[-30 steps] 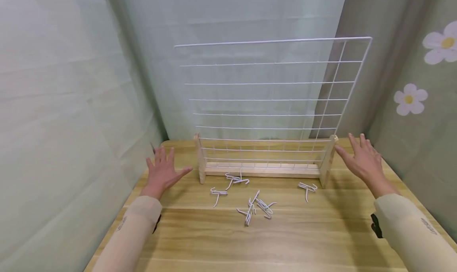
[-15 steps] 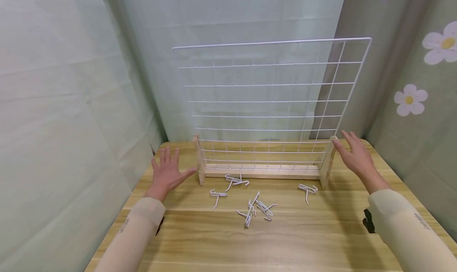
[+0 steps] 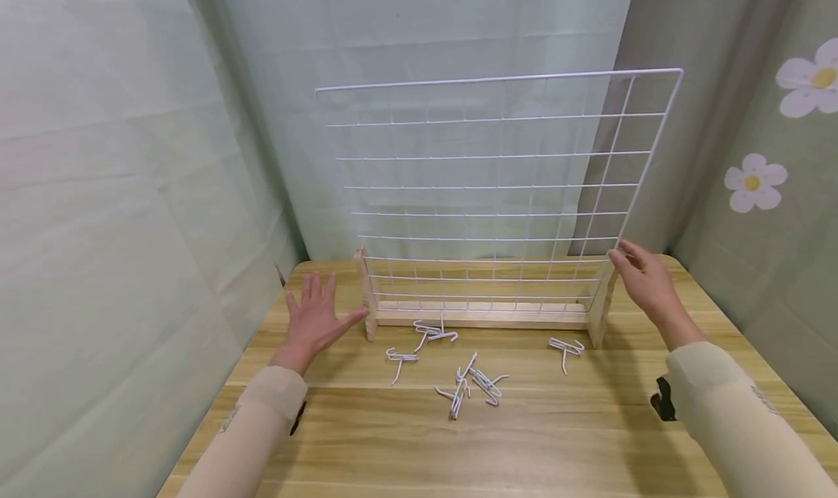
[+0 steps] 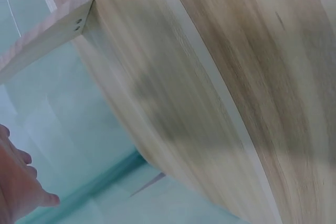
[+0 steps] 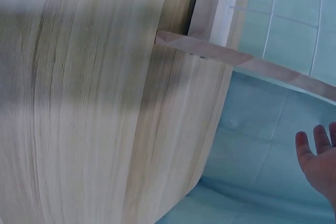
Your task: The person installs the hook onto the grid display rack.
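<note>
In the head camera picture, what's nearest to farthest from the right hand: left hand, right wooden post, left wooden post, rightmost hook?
From the right hand:
1. Right wooden post, right beside it.
2. Rightmost hook, lying on the table.
3. Left wooden post, across on the left.
4. Left hand, out past that post.

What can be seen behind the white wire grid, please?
Behind the grid, pale cloth shows through the gaps, darker cloth toward the right, and the table lower down. The wooden crossbar covers whatever lies directly behind it.
</note>
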A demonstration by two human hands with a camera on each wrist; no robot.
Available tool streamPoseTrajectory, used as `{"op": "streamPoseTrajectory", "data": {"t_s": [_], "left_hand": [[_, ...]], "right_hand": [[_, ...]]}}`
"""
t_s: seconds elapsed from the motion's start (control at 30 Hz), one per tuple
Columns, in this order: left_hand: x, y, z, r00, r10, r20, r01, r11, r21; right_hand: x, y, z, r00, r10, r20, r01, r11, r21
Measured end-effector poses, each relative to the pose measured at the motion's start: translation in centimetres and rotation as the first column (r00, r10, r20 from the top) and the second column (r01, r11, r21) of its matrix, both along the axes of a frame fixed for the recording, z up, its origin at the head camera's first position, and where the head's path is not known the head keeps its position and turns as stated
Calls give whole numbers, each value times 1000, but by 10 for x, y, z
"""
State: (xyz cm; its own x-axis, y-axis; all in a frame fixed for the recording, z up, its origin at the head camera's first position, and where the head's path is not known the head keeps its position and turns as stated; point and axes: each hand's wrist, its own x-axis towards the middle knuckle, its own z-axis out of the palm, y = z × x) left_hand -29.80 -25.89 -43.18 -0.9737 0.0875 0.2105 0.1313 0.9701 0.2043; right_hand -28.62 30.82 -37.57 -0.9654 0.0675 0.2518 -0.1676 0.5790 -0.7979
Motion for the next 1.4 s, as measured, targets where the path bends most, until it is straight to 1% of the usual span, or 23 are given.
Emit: {"op": "streamPoseTrajectory", "data": {"t_s": [0.13, 0.27, 0.4, 0.53, 0.63, 0.73, 0.83, 1.0, 1.13, 1.23, 1.4], "left_hand": [[1, 5, 0, 1000, -7, 4, 7, 1000, 27], [2, 9, 1, 1000, -16, 17, 15, 997, 76], [3, 12, 1, 1000, -20, 21, 17, 993, 114], [4, 16, 3, 1000, -25, 18, 22, 989, 148], [6, 20, 4, 1000, -24, 13, 22, 983, 180], [7, 23, 6, 1000, -21, 2, 21, 976, 215], [8, 27, 7, 1000, -21, -7, 22, 969, 247], [8, 31, 9, 1000, -26, -12, 29, 952, 306], [9, 32, 12, 998, -27, -51, 44, 932, 361], [10, 32, 14, 997, -23, -78, 53, 909, 413], [12, 33, 16, 997, -20, -79, 57, 870, 489]], "right_hand": [[-1, -3, -1, 1000, -3, -1, 3, 997, -83], [-1, -4, -3, 1000, -11, 26, 15, 987, -160], [-3, -5, -4, 999, -20, 41, 28, 980, -197], [-4, -4, -4, 999, -25, 22, 30, 974, -223], [-5, -3, -5, 1000, -24, 13, 27, 964, -266], [-5, -2, -6, 999, -23, 27, 30, 947, -319], [-5, -2, -7, 999, -25, 40, 37, 938, -344], [-7, -3, -8, 999, -27, 40, 40, 933, -358], [-10, -4, -9, 999, -29, 35, 40, 925, -379], [-10, -6, -8, 998, -39, 46, 53, 923, -380], [-12, -8, -8, 996, -40, 78, 66, 928, -366]]}}
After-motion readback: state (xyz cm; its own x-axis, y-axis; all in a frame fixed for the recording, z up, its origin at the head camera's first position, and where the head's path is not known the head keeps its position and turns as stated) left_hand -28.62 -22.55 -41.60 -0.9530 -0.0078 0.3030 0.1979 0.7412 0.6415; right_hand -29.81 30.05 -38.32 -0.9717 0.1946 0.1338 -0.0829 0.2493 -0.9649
